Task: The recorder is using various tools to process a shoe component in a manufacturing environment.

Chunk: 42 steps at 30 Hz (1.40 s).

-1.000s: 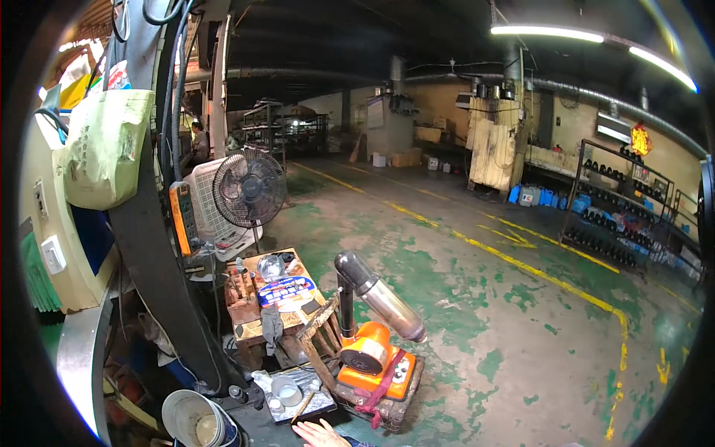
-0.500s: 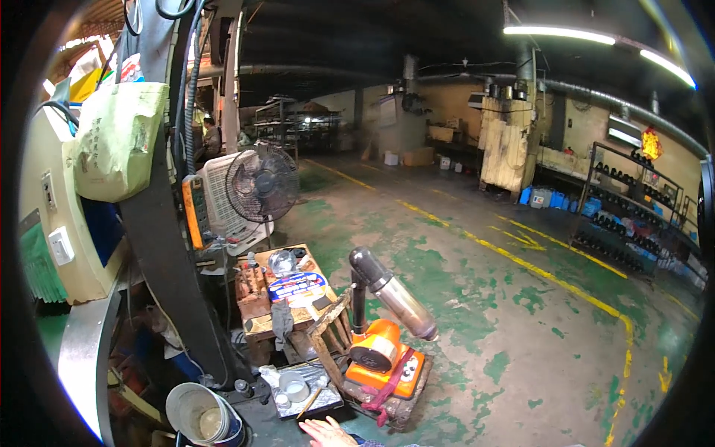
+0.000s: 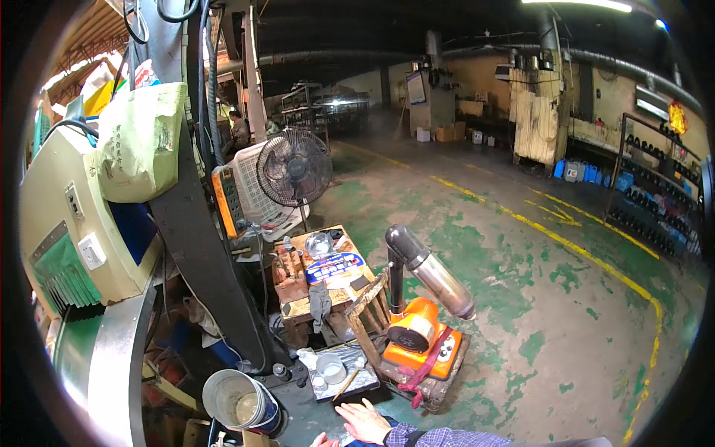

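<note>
My right hand [image 3: 365,422] reaches in at the lower edge, its fingers stretched out and holding nothing I can see. A purple checked sleeve [image 3: 447,436] with a dark band covers that arm. Just left of it, a small part of my left hand [image 3: 325,441] shows at the bottom edge; most of its fingers are cut off. Beyond my right hand is a foil-covered tray [image 3: 307,359] with a clear round cup [image 3: 331,368], a small white pot [image 3: 319,383] and a thin wooden-handled brush or stick [image 3: 345,383] lying across its edge.
An orange hot-air blower [image 3: 414,331] with a metal nozzle stands on a wooden stool. Left are a bucket [image 3: 237,400], a dark slanted post [image 3: 212,276] and a machine [image 3: 82,223] with green curtain strips. Behind stand a cluttered wooden table [image 3: 296,307] and a fan [image 3: 295,168].
The view has shifted, so the surroundings sit farther right. More of my right hand and its sleeve shows, and part of my left hand has come into view.
</note>
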Tool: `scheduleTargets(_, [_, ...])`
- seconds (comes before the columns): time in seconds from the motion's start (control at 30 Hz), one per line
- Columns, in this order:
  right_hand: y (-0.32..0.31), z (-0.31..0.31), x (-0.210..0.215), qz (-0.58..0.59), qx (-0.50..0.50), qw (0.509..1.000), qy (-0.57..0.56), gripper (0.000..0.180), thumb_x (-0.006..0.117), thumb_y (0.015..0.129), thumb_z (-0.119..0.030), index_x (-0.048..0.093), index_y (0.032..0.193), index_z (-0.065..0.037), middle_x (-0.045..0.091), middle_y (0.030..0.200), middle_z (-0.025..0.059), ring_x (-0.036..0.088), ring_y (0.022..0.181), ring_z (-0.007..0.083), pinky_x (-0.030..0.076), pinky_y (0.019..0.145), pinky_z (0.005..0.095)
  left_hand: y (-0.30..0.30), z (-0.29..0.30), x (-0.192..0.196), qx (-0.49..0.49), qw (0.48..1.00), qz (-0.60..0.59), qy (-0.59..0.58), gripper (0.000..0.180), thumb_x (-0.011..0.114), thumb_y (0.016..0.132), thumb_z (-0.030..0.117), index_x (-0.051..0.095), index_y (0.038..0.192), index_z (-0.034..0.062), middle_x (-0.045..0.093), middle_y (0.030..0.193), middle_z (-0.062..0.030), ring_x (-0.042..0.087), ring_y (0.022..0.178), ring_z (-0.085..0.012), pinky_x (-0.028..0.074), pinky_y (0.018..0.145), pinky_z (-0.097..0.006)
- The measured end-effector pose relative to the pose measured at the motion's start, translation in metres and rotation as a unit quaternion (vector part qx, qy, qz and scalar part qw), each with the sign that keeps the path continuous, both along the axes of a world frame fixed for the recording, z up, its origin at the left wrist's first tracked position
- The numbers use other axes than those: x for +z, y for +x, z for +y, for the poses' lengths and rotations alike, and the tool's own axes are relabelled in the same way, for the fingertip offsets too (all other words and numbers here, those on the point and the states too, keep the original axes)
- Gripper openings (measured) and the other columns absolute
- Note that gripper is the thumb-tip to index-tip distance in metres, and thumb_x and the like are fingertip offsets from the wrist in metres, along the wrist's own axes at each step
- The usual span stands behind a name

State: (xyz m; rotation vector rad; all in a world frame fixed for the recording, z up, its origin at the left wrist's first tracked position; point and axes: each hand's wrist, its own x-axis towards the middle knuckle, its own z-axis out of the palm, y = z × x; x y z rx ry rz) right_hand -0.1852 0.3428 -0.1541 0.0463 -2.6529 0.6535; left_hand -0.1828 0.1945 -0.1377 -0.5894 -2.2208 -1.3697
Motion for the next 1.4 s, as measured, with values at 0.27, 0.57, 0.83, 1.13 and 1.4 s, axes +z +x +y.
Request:
scheduleTargets(0.27, [0.0,0.006,0.014,-0.091,0.018,0.995,0.035,0.044,0.052,0.082,-0.021,0.044,0.123,-0.005,0.05,0.123,0.0131,0.048,0.112,0.0258,0.027,0.099,0.0499,0.0,-0.001,0.001,-0.007,1.0,0.007,-0.028,0.008,0.056,0.08,0.007,0.06,0.078,0.0012,0.059,0.101,-0.0162,0.055,0.089,-0.031,0.044,0.08,-0.037])
scheduleTargets(0.57, [0.001,0.006,0.029,-0.155,0.025,0.987,0.018,0.042,0.051,0.083,-0.023,0.046,0.121,-0.006,0.056,0.114,0.0094,0.053,0.104,0.0227,0.027,0.1,0.0497,-0.001,-0.002,-0.005,-0.019,1.0,-0.001,-0.022,0.007,0.062,0.078,0.008,0.063,0.082,0.0028,0.057,0.107,-0.0156,0.056,0.09,-0.0292,0.046,0.08,-0.035])
scheduleTargets(0.83, [0.002,0.005,0.028,-0.157,0.019,0.987,0.013,0.038,0.05,0.084,-0.024,0.051,0.118,-0.006,0.061,0.105,0.009,0.055,0.099,0.0227,0.027,0.1,0.05,0.0,-0.004,-0.005,-0.03,0.999,-0.021,-0.021,0.007,0.063,0.076,0.006,0.063,0.082,0.0032,0.056,0.109,-0.0152,0.056,0.088,-0.0275,0.046,0.078,-0.035])
scheduleTargets(1.13, [0.002,0.005,0.027,-0.152,0.02,0.988,0.028,0.036,0.051,0.084,-0.025,0.053,0.115,-0.008,0.062,0.101,0.0076,0.057,0.093,0.0221,0.029,0.098,0.0499,0.0,-0.002,-0.005,-0.024,1.0,-0.006,-0.012,0.007,0.061,0.079,0.007,0.062,0.08,-0.0002,0.057,0.108,-0.0152,0.056,0.086,-0.0263,0.046,0.075,-0.032])
scheduleTargets(1.4, [0.002,0.005,0.024,-0.149,0.014,0.988,0.024,0.035,0.052,0.083,-0.026,0.054,0.114,-0.008,0.063,0.098,0.0069,0.057,0.092,0.0217,0.03,0.098,0.0494,0.002,0.0,-0.004,-0.015,0.999,-0.04,0.016,0.013,0.058,0.082,0.009,0.06,0.083,-0.004,0.057,0.107,-0.0153,0.056,0.086,-0.0265,0.045,0.076,-0.032])
